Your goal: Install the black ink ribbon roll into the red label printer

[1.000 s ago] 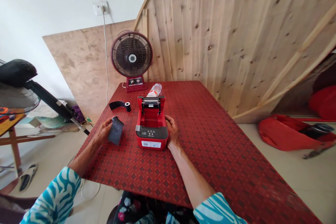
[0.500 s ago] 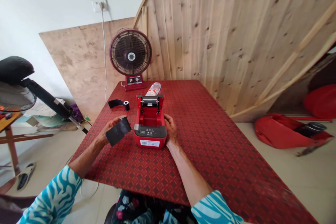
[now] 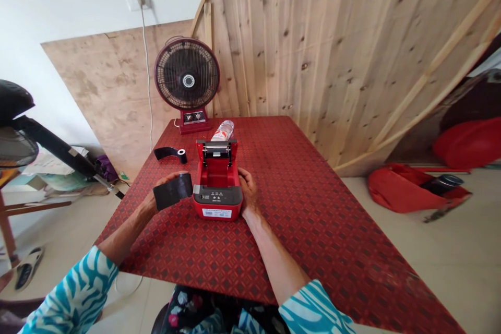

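Note:
A small red printer [image 3: 217, 188] with its lid open stands on the red patterned table [image 3: 313, 209]. My right hand [image 3: 247, 192] grips the printer's right side, fingers wrapped against the case. My left hand [image 3: 158, 193] holds a black roll [image 3: 173, 191] with a loose strip, lifted just left of the printer. A second black roll [image 3: 170, 153] with an unrolled tail lies on the table farther back on the left.
A clear plastic bottle [image 3: 223, 130] lies behind the printer. A red table fan [image 3: 187, 81] stands at the table's far edge, its cord running up to a wall socket. Wooden panels lean against the wall behind. Red bags [image 3: 410, 188] lie on the floor to the right.
My left hand has lifted the black roll off the table and brought it right, close to the printer's left side. My right hand has stayed on the printer.

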The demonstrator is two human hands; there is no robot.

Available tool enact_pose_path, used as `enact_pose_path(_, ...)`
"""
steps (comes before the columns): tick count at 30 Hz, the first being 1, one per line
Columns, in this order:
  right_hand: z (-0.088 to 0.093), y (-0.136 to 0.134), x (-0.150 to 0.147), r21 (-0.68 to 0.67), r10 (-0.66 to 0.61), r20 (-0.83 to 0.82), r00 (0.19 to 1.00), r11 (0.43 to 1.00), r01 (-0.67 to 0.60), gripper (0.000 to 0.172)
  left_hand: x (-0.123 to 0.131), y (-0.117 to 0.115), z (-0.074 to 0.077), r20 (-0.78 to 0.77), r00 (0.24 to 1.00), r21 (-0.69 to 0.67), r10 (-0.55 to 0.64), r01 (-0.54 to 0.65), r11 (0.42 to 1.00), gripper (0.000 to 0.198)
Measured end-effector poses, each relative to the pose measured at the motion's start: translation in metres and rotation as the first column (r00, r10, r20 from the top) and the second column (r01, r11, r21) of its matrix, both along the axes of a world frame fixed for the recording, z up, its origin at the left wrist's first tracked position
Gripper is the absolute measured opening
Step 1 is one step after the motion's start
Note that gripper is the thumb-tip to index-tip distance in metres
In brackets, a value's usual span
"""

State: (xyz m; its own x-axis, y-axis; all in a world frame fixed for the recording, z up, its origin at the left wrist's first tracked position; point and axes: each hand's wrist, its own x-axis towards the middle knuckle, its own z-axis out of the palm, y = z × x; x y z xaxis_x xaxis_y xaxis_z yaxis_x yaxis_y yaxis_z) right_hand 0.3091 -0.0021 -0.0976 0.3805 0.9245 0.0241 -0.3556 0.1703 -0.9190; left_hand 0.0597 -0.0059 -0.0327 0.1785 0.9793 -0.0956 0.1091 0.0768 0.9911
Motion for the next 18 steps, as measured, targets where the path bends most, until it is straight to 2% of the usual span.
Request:
enact_pose_path(5,-0.001,0.0,0.001,-0.004,0.002,0.014,1.0,1.0,-0.002,0.036,-0.002,-0.001,-0.009,0.109,0.994,-0.058,0.019,-0.012,0.998,0.045)
enact_pose_path(12,-0.004,0.001,0.001,-0.002,-0.012,0.019,1.0,1.0,0.012,0.037,-0.015,-0.002,-0.017,0.086,0.996,-0.052,0.006,-0.001,0.999,0.05)
enact_pose_path(18,-0.001,0.0,0.0,-0.008,-0.008,-0.013,1.0,1.0,0.008,0.036,-0.025,0.001,-0.034,0.11,0.994,-0.051,0.013,-0.007,0.999,0.044)
